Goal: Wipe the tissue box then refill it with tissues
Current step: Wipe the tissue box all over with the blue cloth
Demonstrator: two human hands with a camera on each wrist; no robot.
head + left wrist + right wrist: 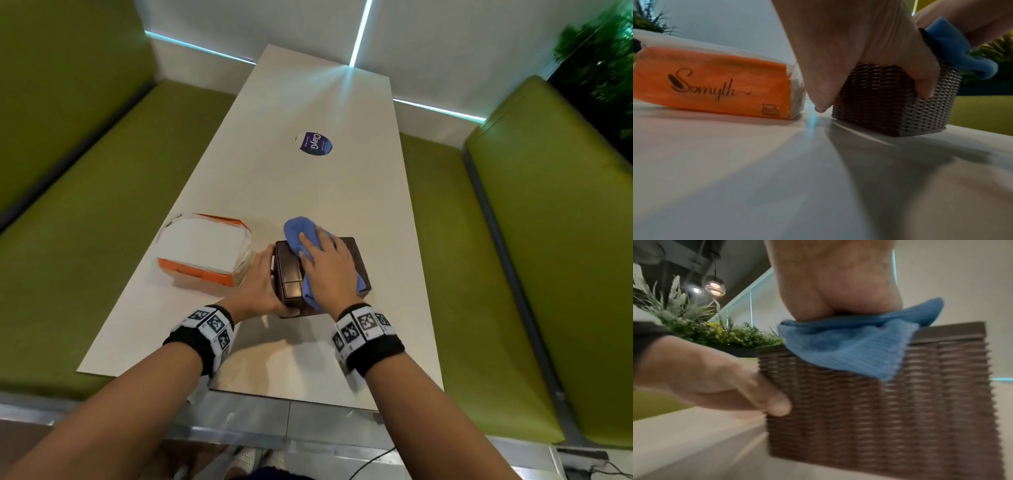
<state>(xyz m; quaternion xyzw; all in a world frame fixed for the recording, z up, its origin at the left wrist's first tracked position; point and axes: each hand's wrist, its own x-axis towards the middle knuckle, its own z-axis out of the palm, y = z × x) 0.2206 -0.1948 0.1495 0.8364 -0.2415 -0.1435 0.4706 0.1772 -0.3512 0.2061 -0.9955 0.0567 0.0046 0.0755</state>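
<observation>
1. The box (291,274), brown, is seen standing on the table (342,192) at its near end.
2. A blue cloth (301,233) is pressed flat on the lid by the right hand (329,263), fingers straight.
3. The box's 9 o'clock side is gripped by the left hand (260,284); the curled thumb and the woven wall are shown only by the wrist views.
4. A tissue pack (205,250) lies at 9 o'clock; its "Somyth" lettering is readable only in the left wrist view.

Head view: high above the near table (308,192) edge, facing forward and down; both forearms enter from the bottom. Left wrist view: low, just above the tabletop, close behind the woven tissue box (890,104) at right of centre. Right wrist view: very close, low, box filling lower right. All three share the box.
</observation>
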